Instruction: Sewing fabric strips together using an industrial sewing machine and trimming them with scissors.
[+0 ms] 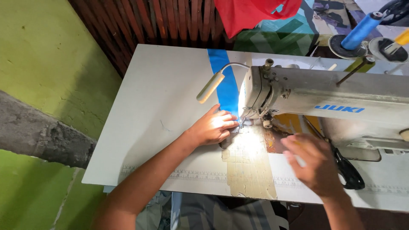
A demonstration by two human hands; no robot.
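A strip of blue fabric [227, 81] lies flat on the white worktop [157, 106], running from the far edge toward the needle area of a grey-white industrial sewing machine [332, 106]. The strip is plain, bright blue and narrow, with straight edges; its near end passes under the left hand and into the brightly lit patch beneath the machine head, where glare hides the detail.

The left hand [213, 127] rests palm down on the near end of the strip, fingers [228, 123] stretched together and pointing at the needle, pressing the cloth flat against the worktop rather than gripping it. The forearm comes in from the lower left at a slant.

The right hand [313, 164] hangs over the worktop in front of the machine bed, blurred; its fingers are loosely curled, and whether it holds anything cannot be told. Just beside it lie black-handled scissors [347, 168].

A gooseneck lamp [211, 87] with a cream tube arches over the strip from the machine head. A worn, yellowish patch [251, 174] marks the worktop in front of the needle. A blue thread cone [362, 30] stands on the rack behind the machine, and red cloth [251, 12] hangs at the top.
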